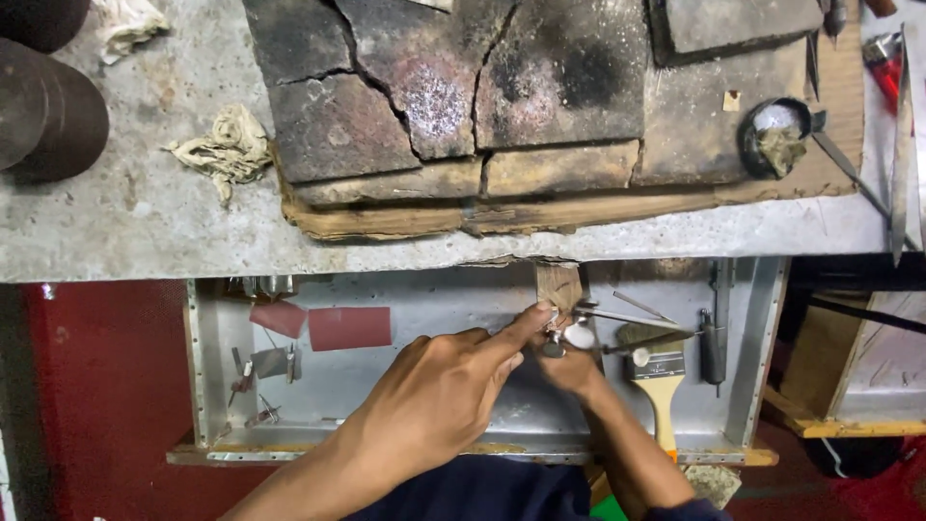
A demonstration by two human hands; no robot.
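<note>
My left hand (439,400) reaches in from the lower left, its forefinger stretched onto a small silver metal piece (553,340) pressed against a wooden bench peg (559,285) that juts from the workbench edge. My right hand (571,370) comes up from below and pinches the same small piece from underneath. A shiny oval part (580,335) shows just right of the fingertips. Exactly how the fingers grip is partly hidden.
A metal drawer tray (207,376) below holds red abrasive sheets (349,328), small clips, a paintbrush (660,386), a file and thin tools. Above, cracked charred firebricks (434,87) lie on the grey bench, with rags (227,145), a small dark dish (779,137) and tweezers at right.
</note>
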